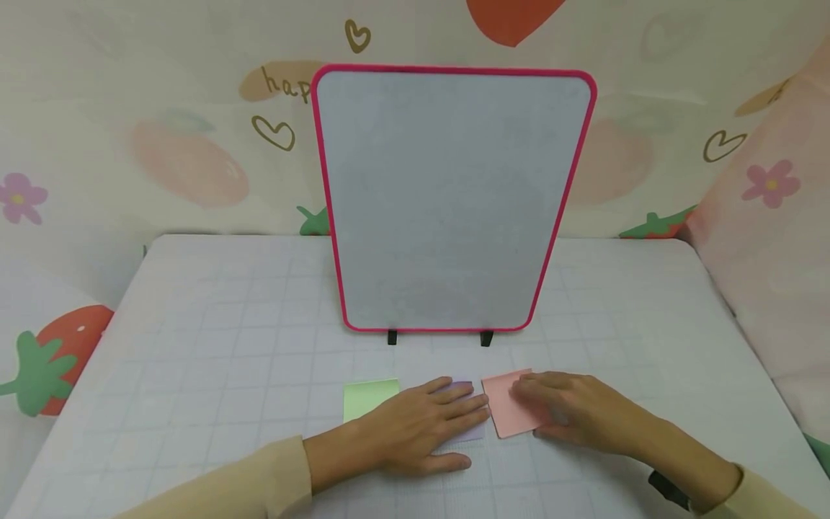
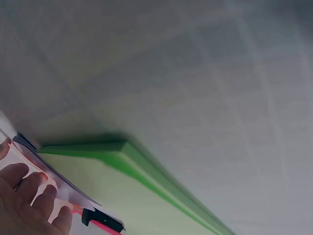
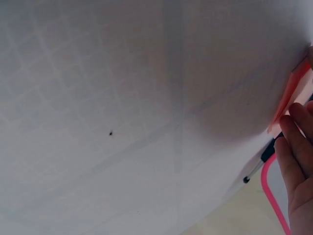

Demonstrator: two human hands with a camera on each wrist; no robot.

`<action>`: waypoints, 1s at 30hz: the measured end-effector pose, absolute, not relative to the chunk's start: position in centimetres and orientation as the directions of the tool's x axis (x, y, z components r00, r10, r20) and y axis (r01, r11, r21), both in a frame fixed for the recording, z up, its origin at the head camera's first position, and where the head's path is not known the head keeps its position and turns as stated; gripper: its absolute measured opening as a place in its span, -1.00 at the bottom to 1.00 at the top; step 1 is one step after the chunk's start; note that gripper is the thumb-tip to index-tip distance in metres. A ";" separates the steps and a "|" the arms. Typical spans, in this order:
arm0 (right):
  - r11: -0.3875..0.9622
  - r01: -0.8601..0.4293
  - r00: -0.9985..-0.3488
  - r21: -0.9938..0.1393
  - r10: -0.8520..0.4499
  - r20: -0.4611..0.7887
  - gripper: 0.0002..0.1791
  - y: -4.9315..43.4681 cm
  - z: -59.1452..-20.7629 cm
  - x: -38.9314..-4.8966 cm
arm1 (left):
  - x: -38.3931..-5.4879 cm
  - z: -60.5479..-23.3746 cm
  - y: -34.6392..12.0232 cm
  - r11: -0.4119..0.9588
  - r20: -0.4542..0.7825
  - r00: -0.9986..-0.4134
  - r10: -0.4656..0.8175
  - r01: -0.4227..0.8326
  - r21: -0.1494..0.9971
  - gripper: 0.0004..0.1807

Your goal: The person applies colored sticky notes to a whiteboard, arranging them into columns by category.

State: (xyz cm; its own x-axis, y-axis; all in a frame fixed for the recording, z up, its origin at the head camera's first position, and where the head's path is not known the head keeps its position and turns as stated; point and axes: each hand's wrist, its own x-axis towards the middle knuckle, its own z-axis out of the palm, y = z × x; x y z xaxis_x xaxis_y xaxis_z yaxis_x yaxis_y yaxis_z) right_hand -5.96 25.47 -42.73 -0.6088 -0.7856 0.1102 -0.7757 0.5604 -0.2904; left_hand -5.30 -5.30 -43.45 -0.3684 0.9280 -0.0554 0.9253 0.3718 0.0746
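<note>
In the head view my left hand (image 1: 424,425) lies palm down with straight fingers across a purple sticky note pad (image 1: 472,431), hiding most of it. Its forearm overlaps the lower part of a light green pad (image 1: 369,398), whose thick edge shows large in the left wrist view. A pink sticky note pad (image 1: 509,405), slightly turned, is beside the purple one. My right hand (image 1: 577,409) holds the pink pad at its right side, fingers over the top and thumb by the lower right corner. The fingers (image 3: 293,142) appear along that pad at the right wrist view's edge.
A whiteboard (image 1: 454,202) with a pink frame stands upright behind the pads, on black feet (image 1: 486,338). White checked cloth covers the table (image 1: 233,346). Printed curtains (image 1: 188,94) hang along the back and sides.
</note>
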 end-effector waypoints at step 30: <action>0.569 -0.742 -0.627 -0.354 -0.776 0.068 -0.42 25.7 -42.3 -6.2 | -5.5 -43.8 -4.8 0.398 -0.103 -0.390 0.915 0.915 0.063 -0.26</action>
